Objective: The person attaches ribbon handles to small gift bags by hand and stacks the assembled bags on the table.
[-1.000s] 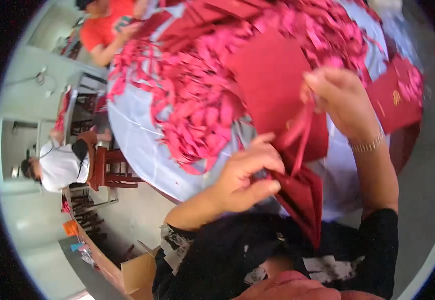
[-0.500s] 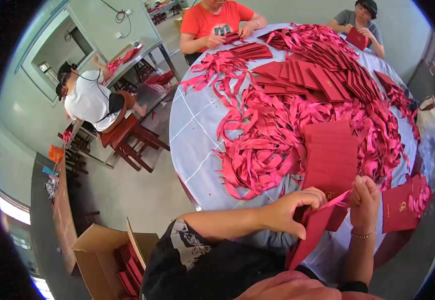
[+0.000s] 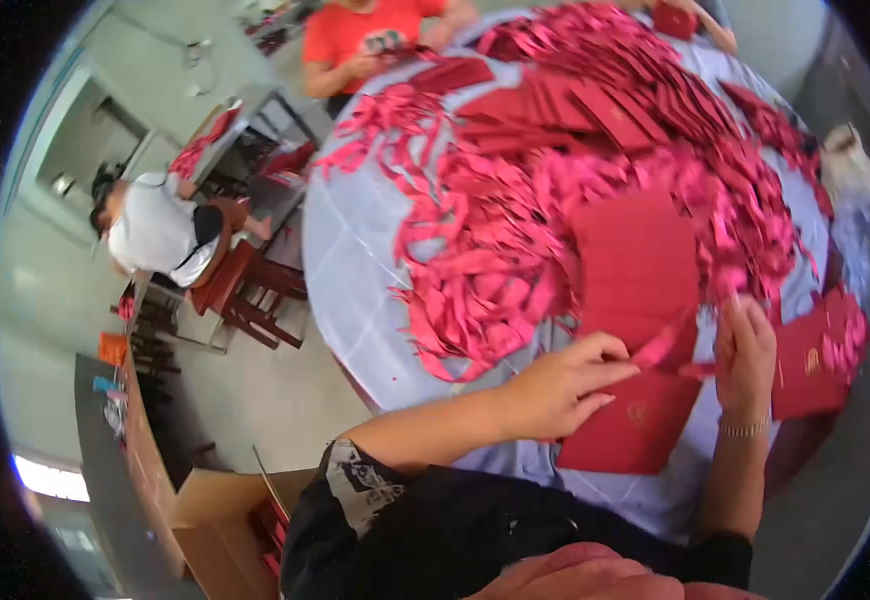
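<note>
My left hand (image 3: 575,385) is over the front of a row of overlapping red folders (image 3: 635,255). Its fingertips meet one end of a pink ribbon (image 3: 662,343), which slants up to the right; the thumb sits lower, apart from the index finger. To the right, my right hand (image 3: 745,350), with a bracelet at its wrist, is closed on a pink ribbon whose short length points towards the left hand. Flat beneath both hands lies the frontmost red folder (image 3: 630,430), with a small gold mark. Motion blur hides where the ribbon pieces join.
Tangled pink ribbons (image 3: 485,300) and fanned red folders (image 3: 595,105) cover much of the round table (image 3: 350,270). More folders (image 3: 805,365) lie at the right edge. A cardboard box (image 3: 220,525) stands lower left. Co-workers sit across the table and at a bench behind.
The folder that my left hand held tilted up is no longer in it. Both hands are now over the flat folders, with ribbon at their fingers. The whole view has shifted.
</note>
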`<act>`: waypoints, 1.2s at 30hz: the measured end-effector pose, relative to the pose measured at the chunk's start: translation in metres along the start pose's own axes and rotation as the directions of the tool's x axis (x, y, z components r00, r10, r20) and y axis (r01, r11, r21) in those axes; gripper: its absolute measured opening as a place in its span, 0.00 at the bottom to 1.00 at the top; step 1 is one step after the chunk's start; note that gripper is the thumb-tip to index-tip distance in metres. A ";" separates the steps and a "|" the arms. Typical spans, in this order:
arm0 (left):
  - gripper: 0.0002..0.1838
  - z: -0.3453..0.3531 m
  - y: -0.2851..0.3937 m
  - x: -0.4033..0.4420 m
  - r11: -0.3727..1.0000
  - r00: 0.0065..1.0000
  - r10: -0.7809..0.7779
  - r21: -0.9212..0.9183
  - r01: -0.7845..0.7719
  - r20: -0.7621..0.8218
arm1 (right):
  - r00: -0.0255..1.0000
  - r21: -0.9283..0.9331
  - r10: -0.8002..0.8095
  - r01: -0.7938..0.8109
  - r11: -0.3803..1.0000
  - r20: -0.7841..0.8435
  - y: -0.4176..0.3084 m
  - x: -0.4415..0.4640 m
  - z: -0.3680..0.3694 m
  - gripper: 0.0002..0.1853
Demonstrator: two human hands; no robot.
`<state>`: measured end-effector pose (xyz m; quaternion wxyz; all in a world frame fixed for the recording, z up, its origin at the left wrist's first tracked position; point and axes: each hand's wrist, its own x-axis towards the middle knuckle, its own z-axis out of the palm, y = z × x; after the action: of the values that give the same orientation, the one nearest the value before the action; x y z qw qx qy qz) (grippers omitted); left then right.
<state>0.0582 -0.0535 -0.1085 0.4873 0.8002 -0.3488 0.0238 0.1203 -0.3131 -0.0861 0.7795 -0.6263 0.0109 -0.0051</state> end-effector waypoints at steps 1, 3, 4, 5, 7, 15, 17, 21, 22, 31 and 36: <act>0.27 -0.002 0.003 0.001 0.999 0.999 -0.043 -0.004 0.043 0.006 | 1.000 -0.038 -0.021 0.021 0.999 0.012 -0.003 0.000 -0.001 0.07; 0.29 -0.003 0.009 0.003 0.994 0.993 -0.112 -0.008 0.113 0.036 | 0.981 -0.291 -0.178 0.150 0.945 -0.074 0.002 0.001 0.003 0.07; 0.29 -0.002 0.011 0.003 0.990 0.990 -0.132 -0.038 0.134 0.044 | 0.938 -0.297 -0.345 0.317 0.901 -0.043 0.010 0.003 0.001 0.10; 0.29 -0.003 0.012 0.005 0.987 0.988 -0.150 -0.056 0.153 0.046 | 0.853 -0.554 -0.522 0.434 0.711 -0.002 0.013 0.006 -0.003 0.11; 0.28 -0.003 0.013 0.007 0.994 0.993 -0.112 -0.012 0.113 0.032 | 0.758 -0.624 -0.615 0.593 0.509 0.219 0.004 0.000 0.002 0.11; 0.23 -0.002 0.018 0.007 0.993 0.998 0.002 0.114 -0.009 0.060 | 0.582 -0.480 -0.220 0.790 0.381 0.783 0.002 -0.031 0.022 0.06; 0.21 -0.001 0.019 0.009 0.980 0.997 0.029 0.194 -0.043 0.070 | 0.632 -0.493 -0.233 0.743 0.452 0.739 0.004 -0.029 0.024 0.04; 0.17 0.002 0.022 0.006 0.961 0.987 0.077 0.255 -0.111 0.140 | 0.720 -0.496 -0.331 0.673 0.549 0.610 0.011 -0.024 0.020 0.04; 0.17 0.003 0.024 0.005 0.957 0.985 0.048 0.274 -0.093 0.166 | 0.727 -0.536 -0.437 0.686 0.492 0.530 0.010 -0.021 0.018 0.04; 0.20 0.000 0.032 0.006 0.928 0.978 -0.060 0.373 -0.020 0.200 | 0.848 -0.970 -0.481 0.244 -0.020 0.223 0.038 0.028 -0.056 0.04; 0.20 -0.003 0.031 0.005 0.930 0.974 -0.074 0.368 -0.010 0.213 | 0.890 -0.976 -0.401 0.207 -0.070 0.217 0.033 0.027 -0.051 0.04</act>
<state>0.0454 -0.0627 -0.0815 0.2876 0.8802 -0.3773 -0.0095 0.1457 -0.3568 -0.1293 0.0909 -0.9697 -0.0749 -0.2141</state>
